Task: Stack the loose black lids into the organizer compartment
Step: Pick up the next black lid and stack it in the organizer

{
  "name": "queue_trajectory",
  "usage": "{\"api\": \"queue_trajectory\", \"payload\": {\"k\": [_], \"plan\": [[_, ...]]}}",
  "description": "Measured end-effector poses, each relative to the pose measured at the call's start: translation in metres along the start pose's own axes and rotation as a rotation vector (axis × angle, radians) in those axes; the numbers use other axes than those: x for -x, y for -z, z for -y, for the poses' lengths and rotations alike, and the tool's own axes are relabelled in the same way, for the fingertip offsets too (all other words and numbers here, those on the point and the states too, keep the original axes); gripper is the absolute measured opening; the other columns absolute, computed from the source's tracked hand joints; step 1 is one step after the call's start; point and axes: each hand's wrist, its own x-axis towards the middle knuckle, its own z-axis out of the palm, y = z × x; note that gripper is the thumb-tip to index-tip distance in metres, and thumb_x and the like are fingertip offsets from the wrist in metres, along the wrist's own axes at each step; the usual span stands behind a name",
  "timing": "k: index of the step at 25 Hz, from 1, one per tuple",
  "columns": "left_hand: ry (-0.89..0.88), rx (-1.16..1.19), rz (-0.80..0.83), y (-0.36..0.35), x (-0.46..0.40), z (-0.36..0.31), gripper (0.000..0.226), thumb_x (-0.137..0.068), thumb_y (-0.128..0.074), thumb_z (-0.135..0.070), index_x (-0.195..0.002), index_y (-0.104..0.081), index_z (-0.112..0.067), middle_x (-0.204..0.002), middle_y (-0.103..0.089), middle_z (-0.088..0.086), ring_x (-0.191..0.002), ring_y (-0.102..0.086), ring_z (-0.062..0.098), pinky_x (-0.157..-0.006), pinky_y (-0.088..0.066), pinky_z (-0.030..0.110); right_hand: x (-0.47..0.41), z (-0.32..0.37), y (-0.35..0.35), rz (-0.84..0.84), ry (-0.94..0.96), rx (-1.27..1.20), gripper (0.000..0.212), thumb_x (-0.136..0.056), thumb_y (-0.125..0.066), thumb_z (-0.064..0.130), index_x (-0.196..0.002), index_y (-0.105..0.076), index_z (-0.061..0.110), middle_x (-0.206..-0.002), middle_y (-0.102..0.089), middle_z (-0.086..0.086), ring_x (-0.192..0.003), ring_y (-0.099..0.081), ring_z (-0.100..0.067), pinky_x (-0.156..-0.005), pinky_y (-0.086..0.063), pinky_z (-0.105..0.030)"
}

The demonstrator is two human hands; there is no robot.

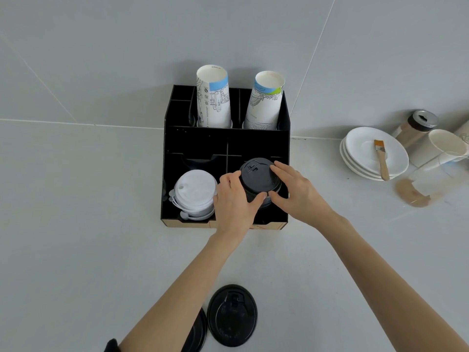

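left hand (234, 199) and right hand (295, 191) clasped the stack of round black plastic lids (258, 177) by its rim, over the black organizer's (175, 148) compartment; light, slippery. below the grip, loose black lid (232, 315) lay waiting.

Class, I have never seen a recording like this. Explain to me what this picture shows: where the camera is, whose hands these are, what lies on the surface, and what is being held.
There is no machine here. One camera on a person's head looks down at their bare hands. The left hand and right hand together grip a stack of black lids in the front right compartment of a black organizer. Beside it sits a stack of white lids; two paper cup stacks stand at the back. Two loose black lids lie on the pale counter near the person. At the right are white saucers with a brush on top.
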Motion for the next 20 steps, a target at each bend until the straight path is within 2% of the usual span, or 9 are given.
{"api": "queue_trajectory", "payload": {"k": [6, 11, 17, 20], "plan": [[-0.028, -0.03, 0.07, 0.015, 0.009, 0.01, 0.062, -0.082, -0.06, -0.031, -0.132, -0.031, -0.01, -0.137, -0.039, 0.012, -0.122, -0.043, 0.028, -0.1, -0.037, 0.045, 0.013, 0.007, -0.003, -0.074, -0.006, -0.005, 0.055, -0.087, -0.052, 0.015, -0.136, -0.028, 0.013, -0.15, -0.025, -0.01, -0.137, -0.025, -0.026, -0.111, -0.024, -0.032], [-0.035, -0.031, 0.154, 0.036, 0.04, 0.033, 0.058, -0.084, -0.058, -0.029, -0.132, -0.032, -0.011, -0.134, -0.043, 0.012, -0.124, -0.041, 0.026, -0.105, -0.035, 0.046, 0.054, 0.018, -0.01, -0.167, -0.027, -0.13, 0.053, -0.088, -0.051, 0.016, -0.136, -0.029, 0.018, -0.149, -0.028, -0.003, -0.137, -0.026, -0.018, -0.105, -0.02, -0.022], [-0.07, -0.076, 0.357, 0.051, 0.086, 0.068, 0.053, -0.084, -0.057, -0.03, -0.13, -0.035, -0.015, -0.134, -0.044, 0.007, -0.122, -0.041, 0.023, -0.107, -0.034, 0.044, 0.108, 0.027, -0.038, -0.124, -0.028, -0.146, 0.054, -0.088, -0.052, 0.019, -0.136, -0.028, 0.021, -0.147, -0.031, 0.002, -0.134, -0.03, -0.013, -0.1, -0.019, -0.013], [-0.095, -0.114, 0.422, 0.053, 0.104, 0.078, 0.057, -0.083, -0.058, -0.033, -0.132, -0.033, -0.017, -0.135, -0.042, 0.005, -0.123, -0.041, 0.021, -0.107, -0.033, 0.041, 0.13, 0.029, -0.054, -0.078, -0.031, -0.148, 0.055, -0.087, -0.053, 0.02, -0.136, -0.028, 0.019, -0.146, -0.034, 0.0, -0.134, -0.031, -0.014, -0.101, -0.019, -0.013]]}}
